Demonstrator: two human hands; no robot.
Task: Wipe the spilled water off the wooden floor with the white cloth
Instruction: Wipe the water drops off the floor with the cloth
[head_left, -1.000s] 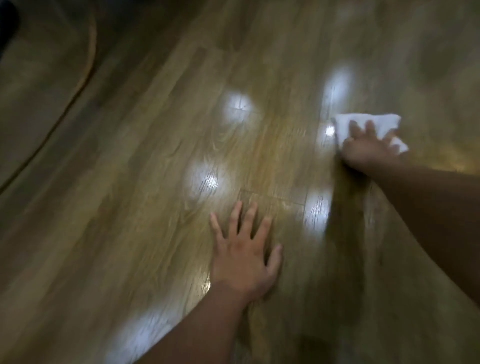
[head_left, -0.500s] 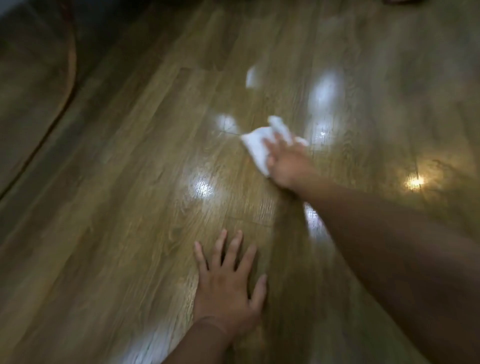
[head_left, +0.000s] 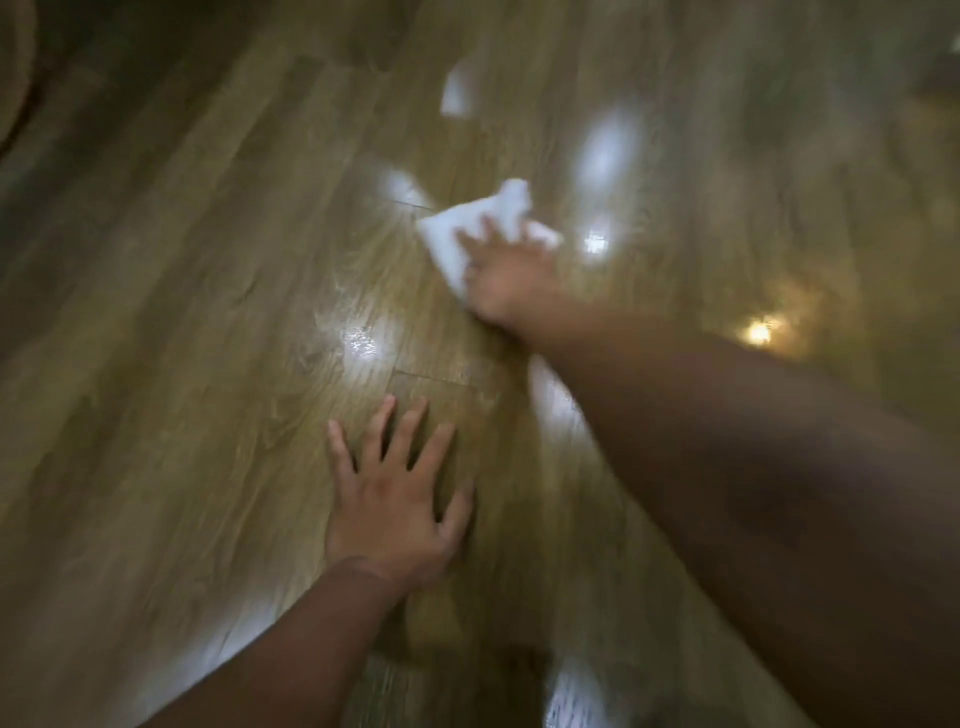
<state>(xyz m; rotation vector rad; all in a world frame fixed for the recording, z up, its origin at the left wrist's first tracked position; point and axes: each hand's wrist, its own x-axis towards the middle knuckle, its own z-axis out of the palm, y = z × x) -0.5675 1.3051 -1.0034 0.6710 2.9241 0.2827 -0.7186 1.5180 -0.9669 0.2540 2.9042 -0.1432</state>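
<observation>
In the head view, the right grip (head_left: 511, 278) reaches far forward across the wooden floor (head_left: 208, 312). Its fingers (head_left: 488, 231) are stretched out flat on top of the white cloth (head_left: 457, 234) and press it down onto the boards, with nothing curled round it as far as the motion blur allows. The cloth lies under and just beyond this grip. One flat corner juts out to the grip's left, and a bunched fold rises past the fingertips.

The left grip (head_left: 395, 504) is nearer the person and to the left of the right forearm, well apart from the cloth. It lies palm down on the floor with fingers straight and spread, holding nothing.

Between the two grips, just beyond the left fingertips, a wet sheen (head_left: 358, 340) with small glistening specks sits on the boards. A second bright speckled spot (head_left: 595, 241) lies just right of the right grip, close to the cloth's edge.

Further right of that grip a warm glint (head_left: 758, 332) shines on the floor. Far beyond the cloth there is a pale blurred patch (head_left: 457, 93), and what it is cannot be told.
</observation>
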